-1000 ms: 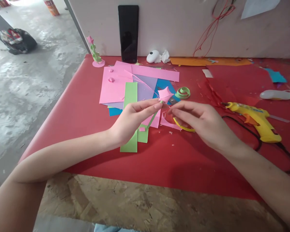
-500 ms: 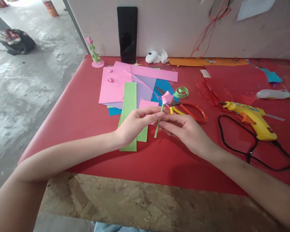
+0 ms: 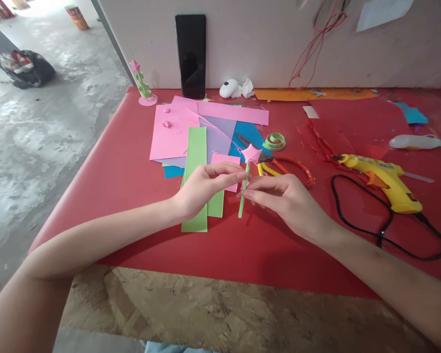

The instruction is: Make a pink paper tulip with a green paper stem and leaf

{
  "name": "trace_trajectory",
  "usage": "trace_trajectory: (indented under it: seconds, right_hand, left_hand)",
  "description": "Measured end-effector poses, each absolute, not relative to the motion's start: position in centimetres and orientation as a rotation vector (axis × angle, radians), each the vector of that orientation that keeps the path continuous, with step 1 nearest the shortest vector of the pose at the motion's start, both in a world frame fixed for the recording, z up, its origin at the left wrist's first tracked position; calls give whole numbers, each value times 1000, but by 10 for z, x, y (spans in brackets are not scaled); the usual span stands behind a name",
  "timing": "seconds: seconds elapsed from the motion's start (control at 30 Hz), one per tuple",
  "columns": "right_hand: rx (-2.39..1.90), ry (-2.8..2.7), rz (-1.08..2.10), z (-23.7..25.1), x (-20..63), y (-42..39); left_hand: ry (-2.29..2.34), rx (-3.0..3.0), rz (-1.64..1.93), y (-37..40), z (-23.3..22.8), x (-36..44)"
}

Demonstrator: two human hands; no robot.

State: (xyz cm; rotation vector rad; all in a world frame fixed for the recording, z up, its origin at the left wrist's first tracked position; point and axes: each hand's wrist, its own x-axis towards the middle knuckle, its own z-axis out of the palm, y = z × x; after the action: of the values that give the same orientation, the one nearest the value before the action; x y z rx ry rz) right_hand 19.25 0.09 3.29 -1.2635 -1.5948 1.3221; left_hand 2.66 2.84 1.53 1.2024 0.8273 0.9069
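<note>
Between my two hands is a paper flower (image 3: pixel 251 154) with a pink star-shaped head on a thin green paper stem (image 3: pixel 241 207). My left hand (image 3: pixel 209 189) pinches the stem just under the head, thumb against fingers. Lower down, my right hand (image 3: pixel 279 196) grips the same stem between thumb and fingertips. Beneath and behind the hands lie a green paper strip (image 3: pixel 197 162), pink paper sheets (image 3: pixel 168 142) and red-and-yellow-handled pliers (image 3: pixel 294 169), partly covered by the flower and right hand. A curled green paper strip (image 3: pixel 274 141) rests just beyond the pliers.
A yellow glue gun (image 3: pixel 385 179) with a black cord lies at the right, near a white bottle (image 3: pixel 413 142). A finished-looking paper flower (image 3: pixel 142 88) stands at the back left. A black phone (image 3: pixel 191 56) leans on the wall. The red tabletop (image 3: pixel 132 186) ends at a wooden board edge.
The flower has turned slightly, its head shifting a little left and its stem more upright, the lower end slightly lower. Both hands keep hold of the stem. The whole view has shifted slightly.
</note>
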Motion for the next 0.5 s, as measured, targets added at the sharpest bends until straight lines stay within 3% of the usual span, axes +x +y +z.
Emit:
trace_trajectory:
  seconds: [0.5]
  right_hand:
    - [-1235, -1403, 1271, 19, 198, 9]
  left_hand:
    - [916, 1477, 869, 56, 26, 11]
